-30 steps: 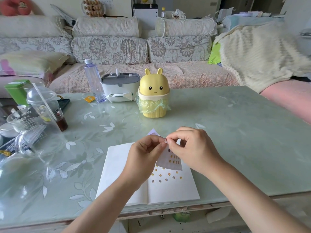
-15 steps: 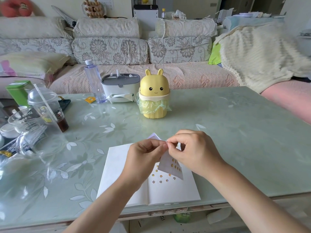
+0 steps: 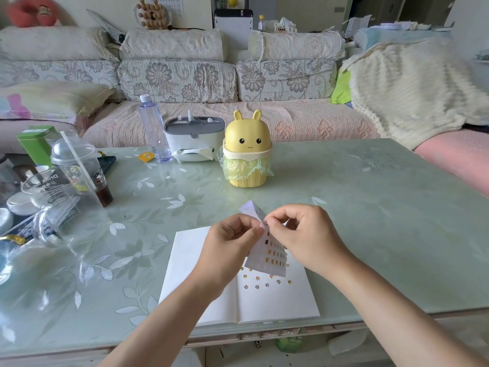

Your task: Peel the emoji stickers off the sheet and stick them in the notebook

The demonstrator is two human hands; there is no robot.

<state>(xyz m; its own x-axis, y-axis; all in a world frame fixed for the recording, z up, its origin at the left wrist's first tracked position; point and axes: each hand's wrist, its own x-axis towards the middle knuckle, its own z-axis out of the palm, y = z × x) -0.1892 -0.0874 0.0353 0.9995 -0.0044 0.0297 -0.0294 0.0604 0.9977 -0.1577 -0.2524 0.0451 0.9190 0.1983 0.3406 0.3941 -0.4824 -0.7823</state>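
Above the open notebook point(image 3: 190, 260), holding the sticker sheet point(image 3: 270, 258) up off the paper with both hands. With the left hand point(image 3: 227, 247), fingers curled, pinching the sheet's upper part between thumb and forefinger, a white corner bent back and poking out above the knuckles. With the right hand point(image 3: 304, 239), also curled, thumb and forefinger tips closed together at that same top edge, right against the left fingertips. Whether on a sticker or on the backing paper, cannot tell: too small.

Between the two hands, the sheet hanging tilted, rows of small yellow emoji faces on its lower part, its bottom edge just over the right-hand page. On that page, a loose scatter of stuck stickers point(image 3: 258, 283), tiny yellow and grey faces. Left-hand page bare white. Notebook flat near the front edge of the pale green glass-topped table point(image 3: 370, 221).

Further back, mid-table, a yellow bunny-eared bin point(image 3: 247, 152) with a green bag bunched at its rim. Just beside it on the left, a white and grey tissue box point(image 3: 193, 139), then an upright clear bottle point(image 3: 153, 128). At the left edge, a domed plastic cup point(image 3: 79, 168) with a straw and a little dark drink, and a green tin point(image 3: 35, 144) behind it. Beyond the table, a floral sofa point(image 3: 177, 80); on the right, a cream knitted blanket point(image 3: 410, 88).
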